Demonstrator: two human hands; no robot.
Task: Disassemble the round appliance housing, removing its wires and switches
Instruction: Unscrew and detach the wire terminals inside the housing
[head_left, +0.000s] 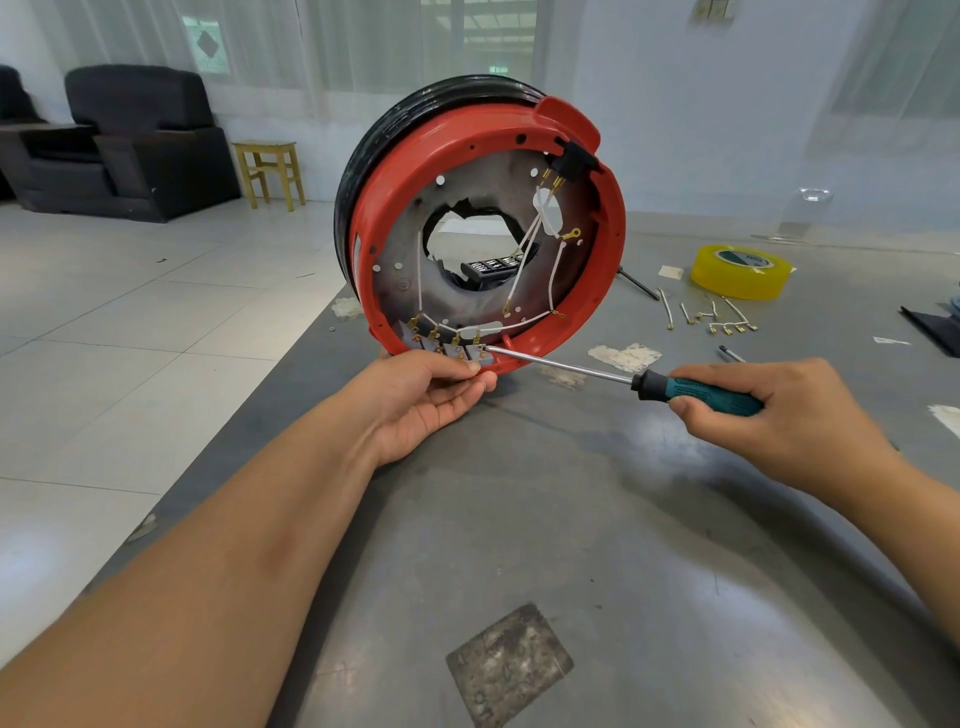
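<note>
Gripping housing (483, 223) and screwdriver (696, 392), hands (431, 395) (779, 410) work — tape roll (740, 273), loose wires (722, 317) nearby.

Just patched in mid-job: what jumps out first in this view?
The red round housing stands on edge at the table's far left corner, open side toward the camera, white wires strung across it. The left hand grips its bottom rim beside a row of switches. The right hand holds a teal-handled screwdriver, tip at the rightmost switch.
</note>
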